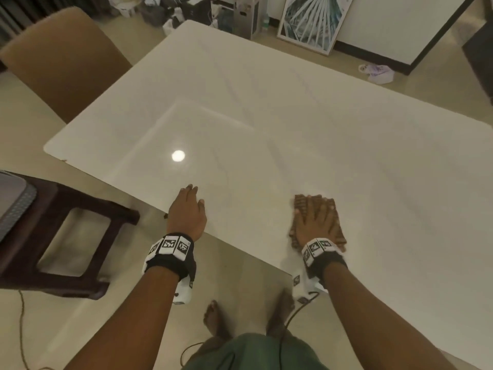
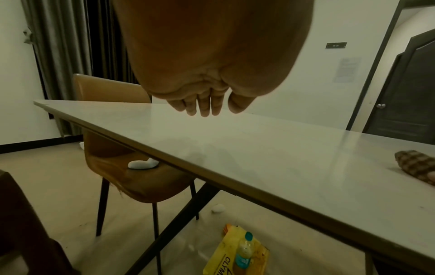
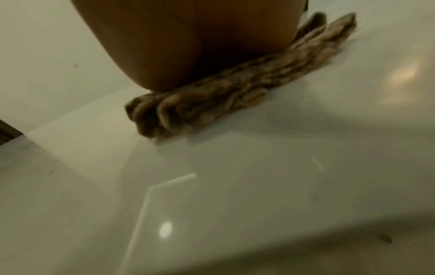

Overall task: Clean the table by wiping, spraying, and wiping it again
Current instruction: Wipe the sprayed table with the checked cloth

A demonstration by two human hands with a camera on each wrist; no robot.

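The right hand (image 1: 316, 222) is laid flat, with the fingers spread wide, on a folded brown checked cloth (image 1: 337, 231) in the lower middle of the head view. The cloth is pressed onto the white surface (image 1: 266, 108), close to the near edge. In the right wrist view only the heel of the palm is seen on the bunched cloth (image 3: 212, 96), so the fingers are hidden there. The left hand (image 1: 188, 212) is held open and nothing is held by it; its fingers are straight and are placed over the near edge, at the left of the cloth. From the left wrist view it seems to be slightly above the surface (image 2: 259, 152), but contact cannot be told with certainty.

A wiping pass is judged to be in hand. For a good pass, even pressure should be kept through the whole palm, so that the cloth is not folded over or left behind. Long overlapping strokes should be made toward the far corners.

Under the surface, at the bottom of the left wrist view, a small bottle (image 2: 244, 249) is seen on a yellow bag (image 2: 226, 260) on the floor. A tan chair (image 1: 64, 62) is placed at the upper left.
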